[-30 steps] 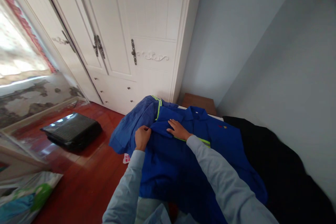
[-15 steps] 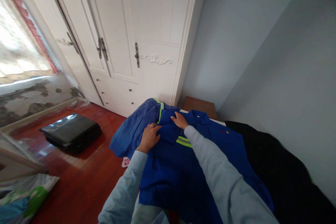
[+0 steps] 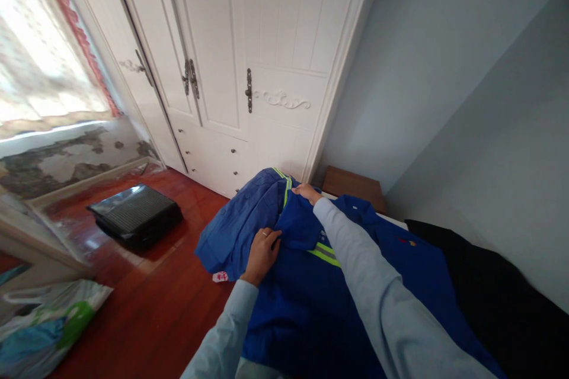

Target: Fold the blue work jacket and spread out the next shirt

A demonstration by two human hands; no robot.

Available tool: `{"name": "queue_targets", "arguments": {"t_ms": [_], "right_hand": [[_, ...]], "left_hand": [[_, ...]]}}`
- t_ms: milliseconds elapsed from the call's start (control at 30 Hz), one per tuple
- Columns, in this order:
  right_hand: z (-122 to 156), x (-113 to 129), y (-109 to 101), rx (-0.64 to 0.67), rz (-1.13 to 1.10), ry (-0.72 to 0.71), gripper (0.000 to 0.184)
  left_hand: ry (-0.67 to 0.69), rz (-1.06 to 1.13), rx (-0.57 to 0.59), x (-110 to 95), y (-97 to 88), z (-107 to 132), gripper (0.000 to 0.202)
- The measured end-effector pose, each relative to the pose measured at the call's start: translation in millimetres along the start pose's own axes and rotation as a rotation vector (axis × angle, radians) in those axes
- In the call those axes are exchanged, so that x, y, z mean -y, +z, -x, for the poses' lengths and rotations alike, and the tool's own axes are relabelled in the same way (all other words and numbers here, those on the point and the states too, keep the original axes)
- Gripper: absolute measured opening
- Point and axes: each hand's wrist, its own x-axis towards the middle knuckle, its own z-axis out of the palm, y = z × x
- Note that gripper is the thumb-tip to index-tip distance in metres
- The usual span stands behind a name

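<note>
A bright blue work jacket (image 3: 302, 302) with yellow-green reflective stripes lies spread on the bed in front of me. A second, duller blue garment (image 3: 235, 225) hangs off the bed's left edge beneath it. My left hand (image 3: 263, 253) rests on the fold of the jacket's sleeve near the left edge, fingers curled on the cloth. My right hand (image 3: 306, 192) reaches further away, to the far end of that folded sleeve by the stripe, and lies on the fabric with its fingers bent over the edge.
A black cover (image 3: 498, 290) lies over the bed on the right. A white wardrobe (image 3: 249, 59) stands ahead, a brown bedside table (image 3: 353, 183) beside it. A black case (image 3: 136, 216) rests on the red wooden floor, a plastic bag (image 3: 40, 325) at lower left.
My right hand has slid away from me along the folded sleeve toward its far end. My left hand opened from a pinch and shifted onto the sleeve fold. The view turned slightly left.
</note>
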Motion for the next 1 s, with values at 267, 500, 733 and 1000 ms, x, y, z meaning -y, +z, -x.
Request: {"name": "queue_targets", "arguments": {"t_ms": [267, 500, 733, 1000], "right_hand": [[-5, -4, 19, -0.084, -0.009, 0.006, 0.013], [16, 3, -2, -0.272, 0.121, -0.117, 0.023], [66, 1, 16, 0.083, 0.453, -0.648, 0.048], [54, -1, 33, 0.138, 0.639, -0.389, 0.064]], "left_hand": [[0.03, -0.155, 0.041, -7, 1.6, 4, 0.026], [-0.062, -0.22, 0.103, -28, -12.4, -1, 0.023], [0.127, -0.212, 0.145, -53, -7.2, -35, 0.037], [0.093, -0.388, 0.297, -38, 34.5, -22, 0.062]]}}
